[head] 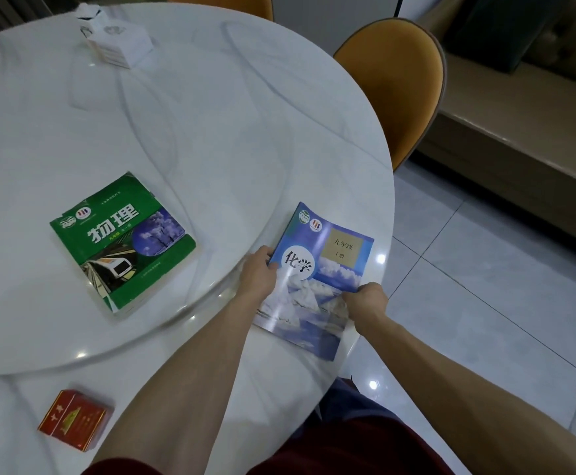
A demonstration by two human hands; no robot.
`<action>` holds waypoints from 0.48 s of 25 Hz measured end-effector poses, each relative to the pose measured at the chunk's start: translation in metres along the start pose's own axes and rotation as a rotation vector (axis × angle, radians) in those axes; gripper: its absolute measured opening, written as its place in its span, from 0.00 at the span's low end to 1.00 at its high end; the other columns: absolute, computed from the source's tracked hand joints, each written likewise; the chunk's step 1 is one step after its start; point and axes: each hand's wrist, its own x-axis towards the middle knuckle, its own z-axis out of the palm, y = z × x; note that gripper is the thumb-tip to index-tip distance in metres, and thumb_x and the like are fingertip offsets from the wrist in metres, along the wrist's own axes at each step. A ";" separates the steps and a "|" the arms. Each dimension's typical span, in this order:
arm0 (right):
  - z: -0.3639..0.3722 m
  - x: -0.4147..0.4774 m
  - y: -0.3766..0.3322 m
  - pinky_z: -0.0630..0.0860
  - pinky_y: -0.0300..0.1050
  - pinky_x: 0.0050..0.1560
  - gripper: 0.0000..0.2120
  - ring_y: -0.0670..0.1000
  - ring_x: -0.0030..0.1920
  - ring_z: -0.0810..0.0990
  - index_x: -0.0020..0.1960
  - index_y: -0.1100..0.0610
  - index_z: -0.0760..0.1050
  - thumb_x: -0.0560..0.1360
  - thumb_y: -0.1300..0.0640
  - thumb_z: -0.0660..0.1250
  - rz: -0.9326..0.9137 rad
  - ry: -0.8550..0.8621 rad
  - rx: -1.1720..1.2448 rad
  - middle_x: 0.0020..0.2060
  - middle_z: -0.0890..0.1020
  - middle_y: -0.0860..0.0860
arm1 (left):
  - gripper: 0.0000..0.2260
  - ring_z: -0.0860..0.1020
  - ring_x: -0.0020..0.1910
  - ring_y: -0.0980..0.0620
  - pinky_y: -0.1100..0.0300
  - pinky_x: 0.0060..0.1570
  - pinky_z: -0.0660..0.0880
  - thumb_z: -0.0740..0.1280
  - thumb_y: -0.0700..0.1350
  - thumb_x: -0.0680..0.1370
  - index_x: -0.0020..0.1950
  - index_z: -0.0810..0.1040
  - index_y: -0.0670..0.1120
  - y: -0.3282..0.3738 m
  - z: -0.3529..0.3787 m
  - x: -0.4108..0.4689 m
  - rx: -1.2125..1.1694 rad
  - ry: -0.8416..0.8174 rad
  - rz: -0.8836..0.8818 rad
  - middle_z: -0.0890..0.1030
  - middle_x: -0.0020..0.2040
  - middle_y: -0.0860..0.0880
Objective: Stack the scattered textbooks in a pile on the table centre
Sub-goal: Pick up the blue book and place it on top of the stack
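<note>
A blue textbook [327, 265] with a snowy mountain cover lies near the right edge of the round white table [183, 108]. My left hand [257, 274] grips its left edge and my right hand [367, 299] grips its lower right edge. A thick green textbook [122, 241] with a train on its cover lies flat on the raised turntable, to the left of the blue one and apart from both hands.
A red carton [75, 419] sits near the table's front edge at the left. A white tissue box [115, 39] stands at the far side. An orange chair [396, 84] stands by the table's right side, with tiled floor and a sofa beyond.
</note>
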 end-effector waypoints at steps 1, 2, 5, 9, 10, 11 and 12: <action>0.000 -0.001 0.000 0.79 0.51 0.51 0.15 0.60 0.52 0.79 0.58 0.64 0.73 0.73 0.61 0.69 -0.002 -0.005 0.013 0.55 0.79 0.61 | 0.09 0.77 0.46 0.43 0.53 0.47 0.75 0.60 0.38 0.79 0.57 0.75 0.43 -0.001 -0.001 -0.003 -0.058 -0.002 0.024 0.81 0.51 0.41; 0.000 -0.002 0.001 0.78 0.51 0.52 0.15 0.60 0.52 0.79 0.59 0.64 0.72 0.74 0.61 0.68 -0.010 -0.008 0.023 0.55 0.78 0.60 | 0.09 0.77 0.46 0.44 0.54 0.46 0.74 0.60 0.38 0.79 0.57 0.75 0.44 -0.001 -0.003 -0.007 -0.105 -0.004 0.047 0.81 0.51 0.42; 0.004 -0.004 0.002 0.76 0.49 0.48 0.12 0.57 0.49 0.76 0.57 0.61 0.70 0.75 0.62 0.66 -0.025 0.006 0.062 0.54 0.77 0.59 | 0.11 0.78 0.43 0.48 0.60 0.41 0.74 0.59 0.37 0.80 0.60 0.74 0.43 -0.001 -0.012 -0.017 -0.274 -0.017 0.038 0.80 0.50 0.44; 0.008 -0.008 -0.010 0.79 0.51 0.50 0.12 0.56 0.48 0.76 0.58 0.56 0.66 0.77 0.57 0.64 -0.052 -0.022 0.171 0.52 0.76 0.57 | 0.10 0.78 0.44 0.52 0.64 0.40 0.73 0.59 0.36 0.80 0.59 0.74 0.43 0.001 -0.026 -0.018 -0.444 -0.007 0.005 0.81 0.55 0.44; 0.008 -0.009 -0.018 0.79 0.52 0.52 0.12 0.56 0.48 0.77 0.58 0.55 0.65 0.77 0.57 0.63 -0.073 -0.033 0.177 0.51 0.76 0.57 | 0.09 0.78 0.45 0.51 0.64 0.41 0.74 0.60 0.35 0.80 0.58 0.74 0.43 0.003 -0.030 -0.018 -0.483 0.011 0.004 0.81 0.55 0.43; 0.007 -0.010 -0.026 0.79 0.52 0.53 0.12 0.56 0.49 0.77 0.59 0.54 0.65 0.77 0.57 0.63 -0.096 -0.045 0.184 0.51 0.76 0.56 | 0.09 0.78 0.45 0.51 0.63 0.42 0.74 0.60 0.34 0.80 0.58 0.74 0.43 0.005 -0.034 -0.018 -0.518 0.031 0.001 0.80 0.53 0.43; 0.006 -0.011 -0.036 0.80 0.52 0.54 0.12 0.56 0.49 0.78 0.59 0.54 0.65 0.78 0.58 0.62 -0.125 -0.059 0.199 0.51 0.76 0.56 | 0.09 0.78 0.43 0.53 0.64 0.42 0.74 0.60 0.34 0.80 0.59 0.74 0.41 0.009 -0.039 -0.019 -0.546 0.057 -0.005 0.80 0.51 0.44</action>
